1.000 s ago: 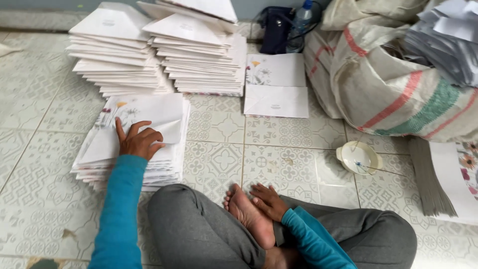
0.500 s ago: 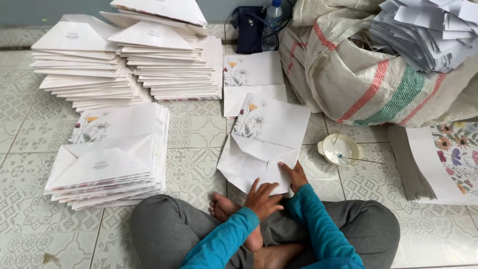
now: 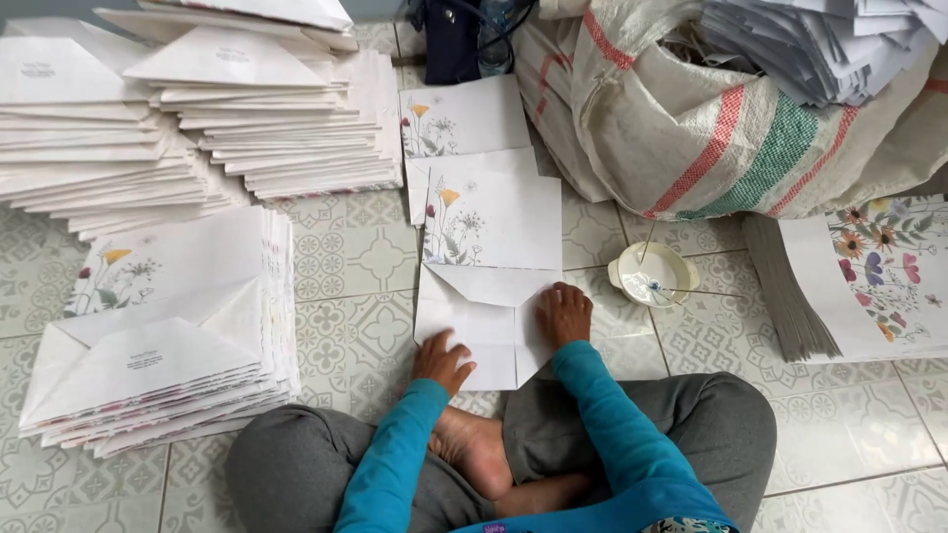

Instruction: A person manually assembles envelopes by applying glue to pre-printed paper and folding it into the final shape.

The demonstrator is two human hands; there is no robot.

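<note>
A white floral envelope sheet [image 3: 489, 247] lies on the tiled floor in front of my crossed legs, its lower flaps folded in. My left hand [image 3: 441, 361] presses flat on the sheet's lower left part. My right hand [image 3: 563, 314] presses on the right side flap, fingers spread. Neither hand grips anything. A small cream bowl [image 3: 654, 275] with a thin stick in it sits just right of the sheet.
A stack of folded envelopes [image 3: 158, 336] lies at my left, with taller stacks [image 3: 197, 109] behind. A striped woven sack [image 3: 731, 128] full of paper stands at the back right. Flat floral sheets [image 3: 869, 271] are piled at right. Another envelope [image 3: 462, 118] lies beyond.
My left hand left the stack at my left and came to the sheet in front. The sheet has been squared up and both hands now press its flaps down.
</note>
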